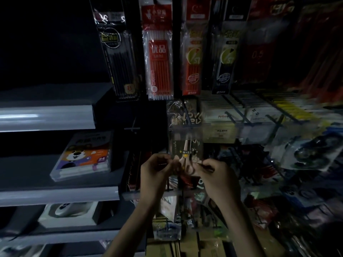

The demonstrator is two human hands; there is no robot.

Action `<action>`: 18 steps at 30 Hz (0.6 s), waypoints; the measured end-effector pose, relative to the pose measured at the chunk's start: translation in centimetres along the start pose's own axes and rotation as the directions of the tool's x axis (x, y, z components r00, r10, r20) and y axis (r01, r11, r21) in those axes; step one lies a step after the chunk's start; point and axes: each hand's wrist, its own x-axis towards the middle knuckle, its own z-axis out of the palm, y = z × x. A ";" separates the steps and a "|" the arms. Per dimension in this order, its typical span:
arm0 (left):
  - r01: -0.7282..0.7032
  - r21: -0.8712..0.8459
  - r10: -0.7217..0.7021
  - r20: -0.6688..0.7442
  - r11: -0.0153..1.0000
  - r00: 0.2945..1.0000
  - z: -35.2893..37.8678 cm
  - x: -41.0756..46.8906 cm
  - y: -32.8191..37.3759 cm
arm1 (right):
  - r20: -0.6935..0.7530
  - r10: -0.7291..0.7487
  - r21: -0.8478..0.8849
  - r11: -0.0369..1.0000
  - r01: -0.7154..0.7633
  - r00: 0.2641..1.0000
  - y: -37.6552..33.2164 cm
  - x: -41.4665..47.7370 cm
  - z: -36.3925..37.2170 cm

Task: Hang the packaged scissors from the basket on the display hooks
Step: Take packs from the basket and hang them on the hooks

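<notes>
Just below the middle of the view, both hands are raised side by side in front of the display, forearms coming up from the bottom edge. The left hand (157, 168) has its fingers curled in, pinching the left edge of the scissors pack (185, 152). The right hand (218, 174) pinches the right edge in the same way, thumb and fingertips closed on the plastic. The pack stands upright between them, its top above the knuckles and its lower part hidden behind the fingers. The light is dim and the picture blurred, so I cannot tell whether the pack touches any hook.

A bare black hook (132, 128) sticks out just up and to the left of the hands. Above hang long packs of pen refills, among them a black pack (118, 56) and a red pack (159, 58). Behind the top of the scissors pack a clear rail (222, 129) runs across, with rows of small boxes behind it. More hooks and hanging goods crowd the space to the right and below the hands, too smeared to name.

On the left, a shelf (46, 195) carries a flat box with a cartoon animal (83, 157), well apart from the hands. On the shelf below it sits a white box (70, 213).
</notes>
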 end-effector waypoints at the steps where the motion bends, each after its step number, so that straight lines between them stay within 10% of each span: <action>1: -0.007 0.000 0.007 -0.006 1.000 1.000 0.1 0.3 0.0 | 0.001 -0.001 -0.019 1.000 0.001 1.000 -0.2 0.3 0.0; 18: -0.001 0.074 0.009 -0.103 0.997 0.995 0.6 3.3 -2.4 | 0.004 0.021 0.034 0.999 -0.021 1.000 -1.9 4.7 2.5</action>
